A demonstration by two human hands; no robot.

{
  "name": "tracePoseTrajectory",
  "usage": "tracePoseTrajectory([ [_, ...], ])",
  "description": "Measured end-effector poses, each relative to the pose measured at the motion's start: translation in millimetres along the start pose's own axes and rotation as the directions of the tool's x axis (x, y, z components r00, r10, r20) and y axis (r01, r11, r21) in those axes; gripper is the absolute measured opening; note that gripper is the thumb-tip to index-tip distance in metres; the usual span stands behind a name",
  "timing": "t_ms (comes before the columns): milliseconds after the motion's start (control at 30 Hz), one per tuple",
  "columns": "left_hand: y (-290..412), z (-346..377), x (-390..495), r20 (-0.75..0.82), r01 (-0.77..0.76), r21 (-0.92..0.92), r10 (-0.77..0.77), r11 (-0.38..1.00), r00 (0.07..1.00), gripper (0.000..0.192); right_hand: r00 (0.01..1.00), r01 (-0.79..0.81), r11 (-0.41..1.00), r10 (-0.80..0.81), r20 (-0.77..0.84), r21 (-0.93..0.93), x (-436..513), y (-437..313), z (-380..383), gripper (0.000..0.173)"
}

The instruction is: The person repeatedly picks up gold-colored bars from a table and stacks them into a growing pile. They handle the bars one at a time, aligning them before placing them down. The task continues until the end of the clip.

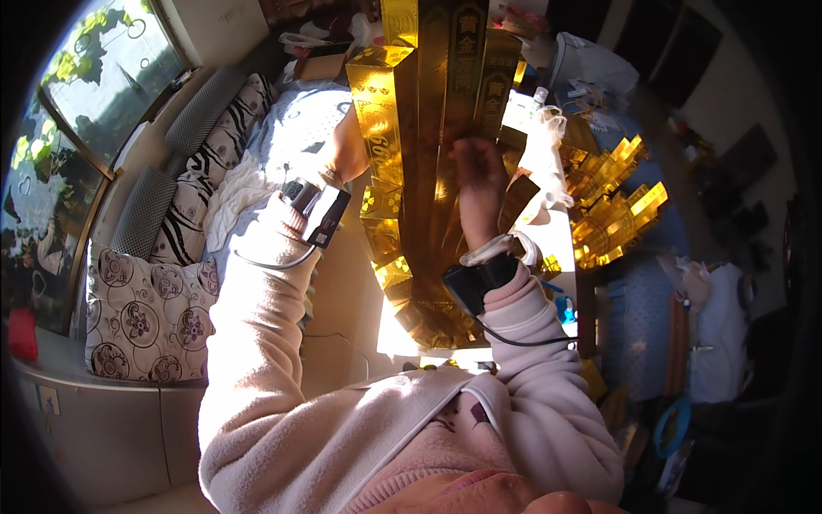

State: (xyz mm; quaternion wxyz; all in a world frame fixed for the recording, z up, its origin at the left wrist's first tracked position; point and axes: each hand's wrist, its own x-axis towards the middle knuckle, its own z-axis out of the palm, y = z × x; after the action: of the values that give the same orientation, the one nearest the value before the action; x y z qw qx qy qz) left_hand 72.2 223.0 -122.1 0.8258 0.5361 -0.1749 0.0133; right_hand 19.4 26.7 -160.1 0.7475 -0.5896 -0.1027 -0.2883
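Note:
A tall stack of gold foil paper pieces (427, 148), folded into long box-like shapes with printed writing, rises before me. My left hand (348, 146) lies against its left side, in bright sun; its fingers are hidden behind the foil. My right hand (478, 173) is in shadow at the right part of the foil, fingers curled; whether they grip a piece cannot be told. Black devices with cables are strapped to both wrists. More folded gold foil pieces (616, 218) lie in piles to the right.
A white plastic bag (546, 154) and a clear bottle (539, 96) stand just right of the foil. On the left are a patterned cushion (151, 315), a sofa and a window. A blue cloth-covered surface (636, 321) is at the right.

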Motion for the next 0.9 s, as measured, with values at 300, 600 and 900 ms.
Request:
tracePoseTrajectory([
  [300,-8.1,-0.1,6.8,-0.089,0.063,-0.278,-0.091,0.958,0.992,0.026,0.999,-0.017,0.999,0.015,-0.045,-0.033,7.2,-5.1,5.2,0.017],
  [600,26.2,31.0,-15.4,-0.075,0.304,-0.053,-0.307,0.951,0.949,0.059,0.991,-0.131,0.966,0.124,-0.047,-0.221,10.9,-16.9,3.4,0.03],
  [900,20.5,27.9,-15.4,-0.005,0.26,-0.001,-0.26,0.966,0.966,0.061,0.996,-0.085,0.925,0.083,-0.02,-0.369,15.0,-15.9,-0.5,0.038],
])
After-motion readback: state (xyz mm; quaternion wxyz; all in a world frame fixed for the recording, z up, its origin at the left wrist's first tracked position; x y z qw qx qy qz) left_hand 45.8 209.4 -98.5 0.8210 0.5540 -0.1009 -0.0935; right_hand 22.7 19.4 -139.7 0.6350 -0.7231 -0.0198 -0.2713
